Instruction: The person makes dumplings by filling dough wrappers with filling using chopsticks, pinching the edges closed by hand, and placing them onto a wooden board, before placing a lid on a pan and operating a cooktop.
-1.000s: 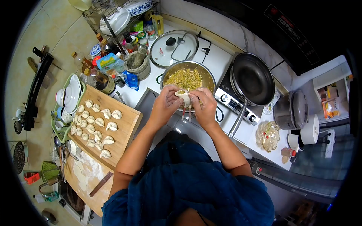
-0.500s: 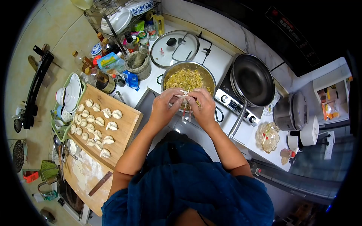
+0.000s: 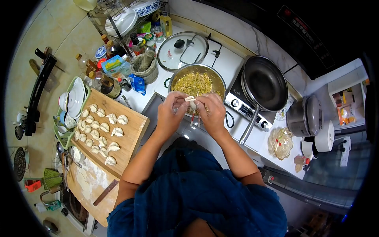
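A white dumpling (image 3: 191,100) is pinched between my left hand (image 3: 172,110) and my right hand (image 3: 212,110), over the near rim of a metal bowl (image 3: 172,81). Its folded edge shows between my fingertips; most of its underside is hidden. Yellow-green chopped filling (image 3: 193,82) fills much of the bowl. Just below my fingers, parts of what look like chopsticks stick out toward me. To the left, several finished dumplings (image 3: 104,126) lie in rows on a wooden board (image 3: 134,130).
A floured board (image 3: 103,205) with a rolling pin (image 3: 105,192) lies at lower left. On the right, a frying pan (image 3: 265,83) sits on an induction cooker, its handle pointing toward me. A glass lid (image 3: 166,55) and a stone mortar (image 3: 147,73) stand behind.
My fingers have shifted along the dumpling's edge and parted slightly, so more of its white folded top shows. Both hands stay over the bowl's near rim.
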### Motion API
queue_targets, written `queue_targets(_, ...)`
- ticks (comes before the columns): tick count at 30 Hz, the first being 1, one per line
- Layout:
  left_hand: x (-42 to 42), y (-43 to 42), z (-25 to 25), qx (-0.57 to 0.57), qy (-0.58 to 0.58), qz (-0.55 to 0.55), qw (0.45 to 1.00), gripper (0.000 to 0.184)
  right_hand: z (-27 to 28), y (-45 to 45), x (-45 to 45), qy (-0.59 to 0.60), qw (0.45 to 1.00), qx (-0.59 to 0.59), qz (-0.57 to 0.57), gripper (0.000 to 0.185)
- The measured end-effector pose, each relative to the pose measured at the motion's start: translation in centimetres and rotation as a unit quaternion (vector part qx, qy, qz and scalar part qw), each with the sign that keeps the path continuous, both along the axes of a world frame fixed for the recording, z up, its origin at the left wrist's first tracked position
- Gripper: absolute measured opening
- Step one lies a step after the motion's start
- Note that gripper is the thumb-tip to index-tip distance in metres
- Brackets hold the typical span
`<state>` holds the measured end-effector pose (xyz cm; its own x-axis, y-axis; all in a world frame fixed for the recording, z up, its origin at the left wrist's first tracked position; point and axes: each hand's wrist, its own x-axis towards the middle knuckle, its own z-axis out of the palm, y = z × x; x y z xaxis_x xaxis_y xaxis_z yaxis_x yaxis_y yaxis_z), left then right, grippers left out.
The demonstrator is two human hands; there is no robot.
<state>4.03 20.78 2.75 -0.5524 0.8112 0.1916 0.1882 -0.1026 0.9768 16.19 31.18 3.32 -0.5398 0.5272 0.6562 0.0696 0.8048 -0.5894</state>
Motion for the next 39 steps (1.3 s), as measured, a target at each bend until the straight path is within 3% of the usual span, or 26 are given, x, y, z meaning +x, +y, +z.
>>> queue_targets(4,0.3,0.5,0.3,0.033,-0.022,-0.043,0.998,0.05,0.1,-0.4,0.2,0.044,0.996,-0.077,-0.009,0.011)
queue_targets(8,-0.3,0.2,-1.7,-0.073,-0.156,-0.163,0.971,0.039,0.9,-0.6,0.1,0.014,0.994,-0.104,0.023,0.014)
queue_targets(11,-0.3,0.2,-1.2,-0.082,-0.082,-0.169,0.979,0.032,0.4,-0.4,0.2,0.007,0.998,-0.059,0.025,0.014)
queue_targets(13,-0.1,0.1,-1.3,-0.052,-0.07,-0.161,0.983,0.031,0.4,-0.4,0.2,0.009,0.999,-0.027,0.023,0.014)
queue_targets(17,0.3,0.2,-1.4,-0.02,-0.076,-0.151,0.985,0.032,0.5,-0.6,0.3,0.003,0.997,-0.07,0.022,0.012)
queue_targets(23,0.5,0.0,-0.2,-0.073,-0.006,-0.126,0.989,0.029,0.5,-0.4,0.1,-0.009,0.994,-0.099,0.046,0.011)
queue_targets(26,0.7,0.1,-0.4,-0.049,-0.012,-0.124,0.991,0.026,0.4,-0.3,0.1,-0.011,0.994,-0.103,0.044,0.012)
queue_targets(29,0.6,0.0,0.3,-0.107,-0.065,-0.135,0.983,0.025,0.6,-0.3,0.0,-0.007,0.989,-0.132,0.06,0.013)
queue_targets(35,0.7,0.4,-0.2,-0.069,0.112,-0.1,0.986,0.02,0.3,0.2,-0.2,-0.058,0.99,-0.102,0.083,0.017)
queue_targets(38,0.8,0.3,-0.6,-0.134,0.12,-0.061,0.982,0.02,0.1,0.3,-0.3,-0.053,0.991,-0.093,0.078,0.019)
queue_targets(39,0.9,0.5,-0.9,-0.129,0.023,-0.04,0.991,0.02,0.1,0.2,-0.4,-0.036,0.992,-0.094,0.07,0.019)
